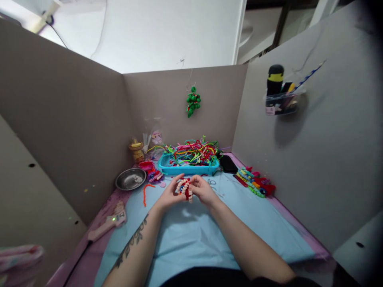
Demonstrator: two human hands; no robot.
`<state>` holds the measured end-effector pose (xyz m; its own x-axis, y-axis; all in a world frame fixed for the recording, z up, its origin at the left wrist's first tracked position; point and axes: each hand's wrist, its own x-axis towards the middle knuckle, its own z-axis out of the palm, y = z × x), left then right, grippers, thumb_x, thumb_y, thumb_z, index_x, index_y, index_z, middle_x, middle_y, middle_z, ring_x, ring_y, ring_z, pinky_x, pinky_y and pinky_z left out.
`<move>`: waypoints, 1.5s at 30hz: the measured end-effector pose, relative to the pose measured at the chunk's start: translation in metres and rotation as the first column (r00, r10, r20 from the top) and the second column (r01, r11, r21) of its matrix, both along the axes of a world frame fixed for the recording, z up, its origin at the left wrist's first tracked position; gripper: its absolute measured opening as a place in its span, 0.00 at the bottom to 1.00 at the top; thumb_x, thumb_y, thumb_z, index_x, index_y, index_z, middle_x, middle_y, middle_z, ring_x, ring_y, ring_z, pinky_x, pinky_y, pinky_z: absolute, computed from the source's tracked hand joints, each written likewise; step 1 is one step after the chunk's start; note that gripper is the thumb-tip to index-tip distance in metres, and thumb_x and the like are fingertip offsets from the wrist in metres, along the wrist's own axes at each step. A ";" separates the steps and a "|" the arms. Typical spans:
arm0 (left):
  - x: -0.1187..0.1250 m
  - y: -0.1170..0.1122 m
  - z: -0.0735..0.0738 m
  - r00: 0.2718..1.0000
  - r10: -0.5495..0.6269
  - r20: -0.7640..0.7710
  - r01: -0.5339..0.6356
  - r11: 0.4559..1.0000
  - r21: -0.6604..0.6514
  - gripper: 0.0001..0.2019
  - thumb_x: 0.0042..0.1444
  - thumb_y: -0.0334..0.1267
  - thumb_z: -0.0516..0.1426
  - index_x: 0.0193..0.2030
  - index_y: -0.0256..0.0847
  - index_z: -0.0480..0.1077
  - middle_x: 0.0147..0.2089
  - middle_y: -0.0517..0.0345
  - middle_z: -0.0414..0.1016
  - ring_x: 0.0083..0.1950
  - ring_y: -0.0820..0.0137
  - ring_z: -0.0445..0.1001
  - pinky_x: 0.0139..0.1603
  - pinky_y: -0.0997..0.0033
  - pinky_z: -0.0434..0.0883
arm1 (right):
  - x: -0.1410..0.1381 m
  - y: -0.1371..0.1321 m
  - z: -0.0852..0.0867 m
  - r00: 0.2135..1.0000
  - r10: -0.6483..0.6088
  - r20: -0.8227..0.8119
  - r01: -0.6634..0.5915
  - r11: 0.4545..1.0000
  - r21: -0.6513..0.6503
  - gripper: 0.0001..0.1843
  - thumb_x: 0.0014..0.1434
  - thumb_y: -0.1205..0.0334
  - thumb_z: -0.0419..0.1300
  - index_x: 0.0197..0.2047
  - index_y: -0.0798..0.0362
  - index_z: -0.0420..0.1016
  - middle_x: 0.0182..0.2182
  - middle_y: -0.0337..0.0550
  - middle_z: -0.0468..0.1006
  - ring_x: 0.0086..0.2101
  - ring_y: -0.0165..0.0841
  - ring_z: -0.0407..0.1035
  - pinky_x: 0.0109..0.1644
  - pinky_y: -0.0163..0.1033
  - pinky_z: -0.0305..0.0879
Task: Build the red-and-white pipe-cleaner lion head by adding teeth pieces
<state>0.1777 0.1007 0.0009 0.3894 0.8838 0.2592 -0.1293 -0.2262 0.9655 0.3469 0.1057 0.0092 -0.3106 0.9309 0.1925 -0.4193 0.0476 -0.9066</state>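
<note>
I watch both hands from my remote post, near each other over the middle of the tabletop [89,255], closed on one small fuzzy craft piece [184,189] between them. The left hand [171,195] cups it from the left, and the right hand [204,189] grips its right side with bent fingers. The piece looks red and cream with bits of blue, though the fingers cover enough of it that I can't make out its full shape. Under my view of the wrists lies a light blue sheet [194,239]. Just beyond the hands I have a blue tray [188,170] heaped with coloured fuzzy stems [197,151]; to its right lies a dark flat object [228,164]. A metal bowl [122,181] sits left of the hands, near a bent orange stem [144,195]. Colourful fuzzy pieces [257,184] lie by the right panel.
</note>
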 end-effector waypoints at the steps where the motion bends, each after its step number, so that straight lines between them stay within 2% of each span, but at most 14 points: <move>1: 0.001 -0.002 0.001 0.999 -0.038 -0.012 0.038 0.999 -0.007 0.43 0.38 0.41 0.67 0.62 0.47 0.54 0.61 0.48 0.61 0.56 0.55 0.65 0.52 0.58 0.66 | 0.000 0.000 0.000 1.000 0.021 -0.002 -0.021 1.000 0.006 0.19 0.42 0.57 0.68 0.30 0.51 0.62 0.25 0.34 0.73 0.24 0.27 0.68 0.28 0.32 0.62; 3: 0.004 -0.004 0.001 0.997 -0.072 -0.018 0.072 0.997 -0.001 0.45 0.35 0.42 0.68 0.62 0.46 0.54 0.59 0.48 0.62 0.53 0.56 0.68 0.51 0.59 0.67 | 0.000 -0.001 0.001 0.999 0.040 -0.009 -0.040 0.999 -0.004 0.19 0.41 0.56 0.68 0.30 0.51 0.62 0.26 0.34 0.73 0.25 0.28 0.68 0.29 0.32 0.63; 5: 0.006 -0.005 0.002 0.998 -0.058 -0.025 0.059 0.998 0.020 0.43 0.36 0.42 0.68 0.61 0.44 0.56 0.58 0.47 0.63 0.52 0.58 0.68 0.51 0.60 0.67 | -0.001 -0.002 0.002 0.999 0.045 -0.009 -0.045 0.999 -0.018 0.20 0.40 0.55 0.69 0.29 0.51 0.62 0.26 0.34 0.73 0.25 0.28 0.68 0.28 0.33 0.62; 12: 0.010 -0.008 0.005 0.993 0.056 -0.105 -0.044 0.993 0.112 0.35 0.42 0.41 0.65 0.58 0.40 0.58 0.55 0.47 0.64 0.53 0.59 0.67 0.53 0.61 0.66 | -0.001 -0.003 0.004 0.998 0.000 0.064 0.000 1.000 0.005 0.20 0.40 0.52 0.68 0.29 0.51 0.62 0.22 0.32 0.70 0.21 0.27 0.64 0.25 0.32 0.59; 16: 0.010 -0.008 0.004 0.972 0.174 -0.157 -0.136 0.964 0.228 0.34 0.43 0.42 0.64 0.58 0.40 0.58 0.57 0.46 0.63 0.56 0.58 0.64 0.56 0.58 0.62 | 0.000 -0.001 0.002 0.970 -0.101 0.221 0.079 0.991 0.107 0.17 0.45 0.51 0.64 0.25 0.53 0.64 0.17 0.32 0.66 0.18 0.25 0.58 0.22 0.31 0.53; 21: 0.012 -0.006 0.004 0.918 0.355 -0.179 -0.261 0.877 0.404 0.31 0.44 0.41 0.64 0.55 0.43 0.61 0.57 0.48 0.61 0.59 0.58 0.60 0.60 0.57 0.57 | -0.004 -0.006 0.002 0.880 -0.331 0.341 0.240 0.929 0.282 0.11 0.51 0.55 0.59 0.24 0.53 0.68 0.19 0.36 0.70 0.23 0.30 0.63 0.28 0.35 0.59; 25: 0.014 -0.002 0.001 0.887 0.439 -0.142 -0.350 0.841 0.413 0.29 0.42 0.40 0.64 0.54 0.44 0.63 0.55 0.49 0.63 0.59 0.58 0.61 0.60 0.57 0.56 | -0.010 -0.014 -0.001 0.809 -0.481 0.339 0.341 0.852 0.396 0.09 0.54 0.57 0.56 0.28 0.52 0.73 0.23 0.39 0.74 0.27 0.33 0.66 0.33 0.37 0.62; 28: 0.013 0.002 -0.004 0.871 0.477 -0.117 -0.401 0.828 0.391 0.29 0.43 0.40 0.63 0.53 0.44 0.62 0.55 0.50 0.63 0.58 0.59 0.62 0.60 0.57 0.57 | -0.013 -0.016 -0.005 0.794 -0.528 0.301 0.371 0.814 0.447 0.07 0.53 0.58 0.58 0.32 0.51 0.76 0.29 0.42 0.76 0.31 0.35 0.68 0.38 0.39 0.63; 34: 0.010 0.006 -0.009 0.862 0.495 -0.113 -0.423 0.823 0.378 0.28 0.46 0.40 0.62 0.55 0.44 0.60 0.55 0.50 0.62 0.57 0.60 0.62 0.60 0.57 0.58 | -0.019 -0.013 -0.011 0.816 -0.508 0.274 0.362 0.820 0.444 0.10 0.51 0.61 0.60 0.38 0.50 0.76 0.35 0.44 0.76 0.35 0.35 0.69 0.40 0.40 0.65; 38: 0.011 0.005 -0.006 0.853 0.505 -0.134 -0.413 0.809 0.419 0.28 0.46 0.39 0.61 0.55 0.44 0.60 0.55 0.49 0.62 0.57 0.60 0.62 0.59 0.57 0.58 | -0.021 -0.010 -0.014 0.813 -0.523 0.255 0.409 0.825 0.390 0.10 0.52 0.58 0.59 0.37 0.53 0.73 0.34 0.45 0.76 0.36 0.36 0.69 0.44 0.42 0.65; 42: 0.011 0.003 -0.005 0.862 0.486 -0.145 -0.387 0.816 0.429 0.29 0.46 0.40 0.62 0.55 0.44 0.60 0.56 0.49 0.61 0.58 0.59 0.61 0.60 0.57 0.57 | -0.020 -0.009 -0.012 0.804 -0.552 0.221 0.470 0.817 0.333 0.11 0.50 0.55 0.61 0.35 0.53 0.72 0.31 0.44 0.76 0.33 0.35 0.69 0.41 0.40 0.65; 45: 0.010 0.002 -0.004 0.872 0.471 -0.135 -0.374 0.817 0.439 0.29 0.44 0.40 0.63 0.55 0.45 0.61 0.57 0.50 0.61 0.59 0.59 0.60 0.60 0.57 0.57 | -0.018 -0.009 -0.009 0.819 -0.525 0.231 0.446 0.837 0.318 0.11 0.50 0.54 0.61 0.32 0.53 0.73 0.29 0.44 0.76 0.31 0.35 0.69 0.39 0.40 0.66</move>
